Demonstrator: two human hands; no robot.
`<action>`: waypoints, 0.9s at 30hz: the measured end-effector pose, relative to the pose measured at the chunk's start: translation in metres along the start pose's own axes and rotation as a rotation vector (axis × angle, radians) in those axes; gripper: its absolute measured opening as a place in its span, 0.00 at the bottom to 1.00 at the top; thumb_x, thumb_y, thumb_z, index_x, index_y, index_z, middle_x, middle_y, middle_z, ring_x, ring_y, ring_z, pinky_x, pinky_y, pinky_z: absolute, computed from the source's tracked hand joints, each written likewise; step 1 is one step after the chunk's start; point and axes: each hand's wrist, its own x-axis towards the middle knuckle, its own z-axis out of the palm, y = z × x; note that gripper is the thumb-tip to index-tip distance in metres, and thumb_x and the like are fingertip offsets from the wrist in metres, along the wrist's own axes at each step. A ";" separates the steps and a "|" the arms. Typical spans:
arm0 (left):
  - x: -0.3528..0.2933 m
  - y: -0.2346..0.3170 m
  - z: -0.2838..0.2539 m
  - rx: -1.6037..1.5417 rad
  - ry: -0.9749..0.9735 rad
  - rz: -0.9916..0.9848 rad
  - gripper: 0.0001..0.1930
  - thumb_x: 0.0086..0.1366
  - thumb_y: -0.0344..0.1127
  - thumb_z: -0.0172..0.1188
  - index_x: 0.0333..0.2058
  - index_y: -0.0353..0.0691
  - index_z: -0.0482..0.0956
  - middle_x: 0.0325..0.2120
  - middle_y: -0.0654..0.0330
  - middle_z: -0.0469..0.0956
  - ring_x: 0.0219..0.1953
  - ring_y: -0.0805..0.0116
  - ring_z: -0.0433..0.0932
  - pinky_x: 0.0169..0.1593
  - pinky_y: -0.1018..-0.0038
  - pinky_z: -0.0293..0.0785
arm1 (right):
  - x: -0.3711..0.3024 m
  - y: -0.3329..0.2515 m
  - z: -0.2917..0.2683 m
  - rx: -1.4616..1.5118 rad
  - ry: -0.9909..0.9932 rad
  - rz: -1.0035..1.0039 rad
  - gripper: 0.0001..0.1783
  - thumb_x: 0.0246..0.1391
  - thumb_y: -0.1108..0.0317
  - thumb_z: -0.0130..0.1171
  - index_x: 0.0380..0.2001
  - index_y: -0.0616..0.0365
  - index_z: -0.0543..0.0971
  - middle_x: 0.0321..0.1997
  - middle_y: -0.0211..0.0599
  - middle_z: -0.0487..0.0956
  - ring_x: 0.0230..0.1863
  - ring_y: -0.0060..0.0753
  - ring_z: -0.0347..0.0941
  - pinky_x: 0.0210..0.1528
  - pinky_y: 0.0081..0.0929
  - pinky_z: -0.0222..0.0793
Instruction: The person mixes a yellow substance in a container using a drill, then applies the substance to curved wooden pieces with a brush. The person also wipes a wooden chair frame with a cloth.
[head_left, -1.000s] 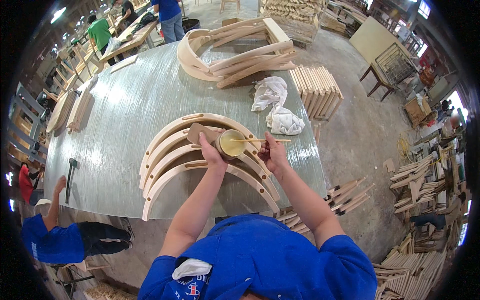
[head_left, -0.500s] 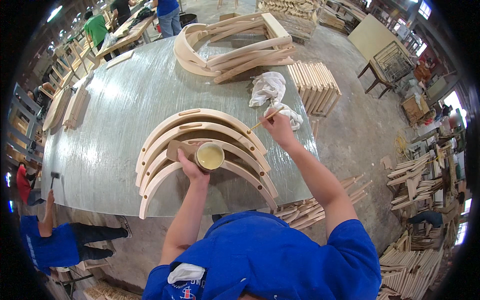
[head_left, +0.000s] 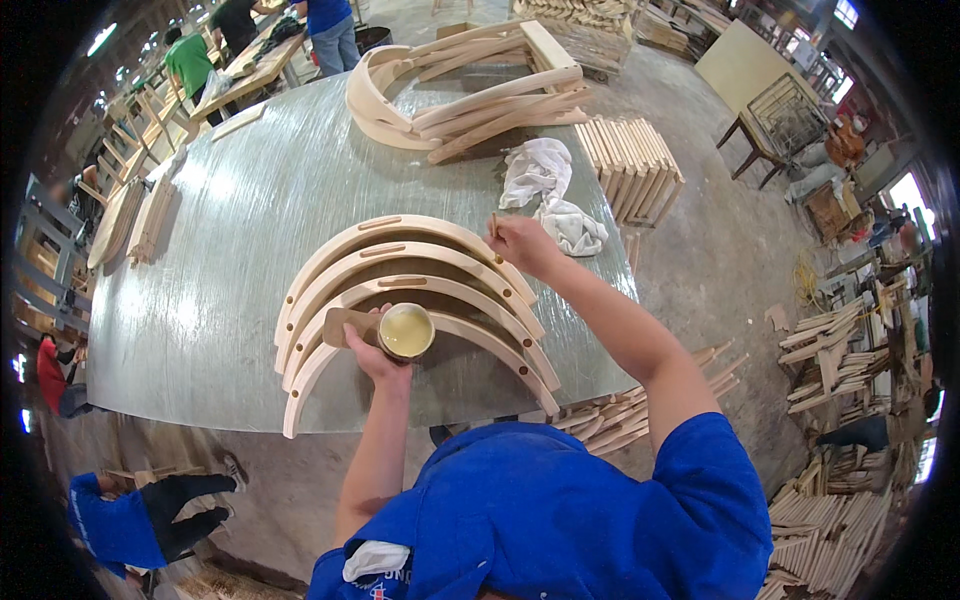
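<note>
My left hand (head_left: 376, 362) is wrapped round a small can (head_left: 407, 331) of pale yellow, glue-like liquid. A flat brown piece (head_left: 342, 326), like card or sandpaper, juts out beside its fingers. Several curved wooden rails (head_left: 366, 257) lie nested on the film-covered table (head_left: 205, 285), with slots along their tops and dark round holes near their ends. The can is above the nearer rails. My right hand (head_left: 526, 246) is closed on a thin wooden stick (head_left: 494, 226), mostly hidden by the fingers, just beyond the right end of the farthest rail.
White rags (head_left: 540, 175) lie right of the rails. Behind them stands an assembled curved wooden frame (head_left: 465, 110). Slatted wood (head_left: 630, 165) is stacked off the table's right edge, and wooden strips (head_left: 620, 420) lie below. A co-worker in blue (head_left: 120, 525) is at lower left.
My right hand has moved left and slightly toward me, and the stick now shows only as a short end. My left hand with the can has shifted a little left and nearer me.
</note>
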 end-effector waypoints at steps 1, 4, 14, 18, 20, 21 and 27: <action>-0.001 0.000 0.001 0.007 -0.008 0.004 0.27 0.65 0.56 0.35 0.44 0.33 0.62 0.41 0.48 0.70 0.46 0.56 0.70 0.51 0.62 0.68 | 0.001 0.002 0.000 0.004 -0.008 -0.031 0.10 0.50 0.63 0.53 0.26 0.59 0.69 0.23 0.48 0.73 0.30 0.53 0.71 0.31 0.43 0.66; -0.007 0.001 -0.001 0.027 0.003 0.018 0.28 0.65 0.57 0.35 0.44 0.33 0.62 0.40 0.49 0.70 0.45 0.57 0.70 0.52 0.61 0.68 | 0.004 0.006 -0.003 0.055 0.011 0.037 0.12 0.49 0.65 0.55 0.21 0.62 0.68 0.19 0.48 0.71 0.25 0.52 0.70 0.27 0.39 0.64; -0.013 -0.005 0.003 0.018 0.015 0.050 0.27 0.66 0.56 0.34 0.42 0.34 0.64 0.37 0.52 0.70 0.45 0.57 0.70 0.52 0.62 0.67 | 0.010 0.010 -0.002 0.106 -0.007 0.040 0.10 0.49 0.64 0.55 0.23 0.59 0.70 0.20 0.48 0.71 0.25 0.53 0.70 0.28 0.41 0.64; -0.015 -0.009 0.013 0.025 0.021 0.021 0.27 0.66 0.56 0.34 0.42 0.34 0.63 0.38 0.50 0.71 0.44 0.56 0.71 0.50 0.61 0.69 | 0.009 0.021 -0.007 0.043 -0.043 0.038 0.12 0.48 0.63 0.56 0.23 0.60 0.69 0.20 0.49 0.72 0.25 0.55 0.69 0.28 0.42 0.64; -0.013 -0.010 0.013 0.020 0.016 0.020 0.27 0.66 0.56 0.34 0.42 0.33 0.63 0.39 0.49 0.71 0.43 0.56 0.71 0.50 0.61 0.69 | 0.010 0.021 -0.011 0.037 -0.041 0.024 0.12 0.48 0.64 0.57 0.23 0.61 0.69 0.19 0.48 0.71 0.24 0.52 0.69 0.27 0.40 0.64; -0.010 -0.009 0.013 0.016 0.011 0.020 0.27 0.66 0.56 0.34 0.42 0.33 0.63 0.39 0.49 0.71 0.43 0.56 0.71 0.49 0.61 0.70 | 0.009 0.020 -0.012 0.045 -0.024 -0.007 0.12 0.48 0.64 0.58 0.23 0.61 0.70 0.18 0.46 0.71 0.23 0.49 0.70 0.26 0.39 0.64; 0.016 0.006 0.014 0.034 -0.113 0.090 0.27 0.66 0.57 0.34 0.40 0.34 0.65 0.36 0.50 0.73 0.42 0.57 0.73 0.49 0.62 0.70 | 0.024 -0.050 -0.037 0.573 0.018 0.203 0.11 0.51 0.68 0.61 0.24 0.62 0.71 0.17 0.30 0.73 0.21 0.14 0.70 0.23 0.17 0.65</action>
